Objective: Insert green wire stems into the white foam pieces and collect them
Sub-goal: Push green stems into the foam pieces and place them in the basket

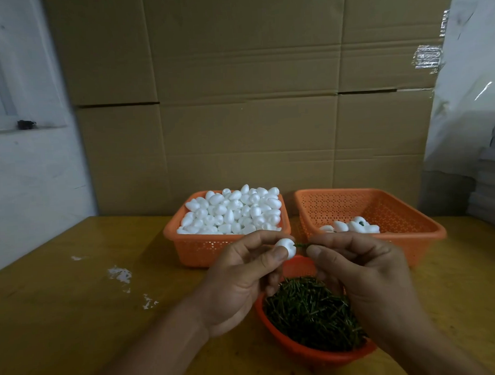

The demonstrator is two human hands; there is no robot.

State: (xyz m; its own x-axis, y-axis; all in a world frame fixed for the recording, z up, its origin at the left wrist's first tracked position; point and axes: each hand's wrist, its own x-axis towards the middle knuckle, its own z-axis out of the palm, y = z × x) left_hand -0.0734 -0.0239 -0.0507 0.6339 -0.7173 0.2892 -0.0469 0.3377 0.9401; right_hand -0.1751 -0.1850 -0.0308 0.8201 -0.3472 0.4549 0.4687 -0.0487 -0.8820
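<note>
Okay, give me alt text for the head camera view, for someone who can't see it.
Two bare hands join parts above a round orange bowl of green stems: the left hand pinches a white foam piece, the right hand a green wire stem. Behind sit a full foam basket and a nearly empty basket.

Wooden table with three orange baskets

The table [62, 323] carries a basket of white foam pieces [227, 245] toward its far edge, a wider basket [398, 223] just to the right, a round basket of green stems [310, 352] nearer the front, and white scraps [119, 273] left.
</note>
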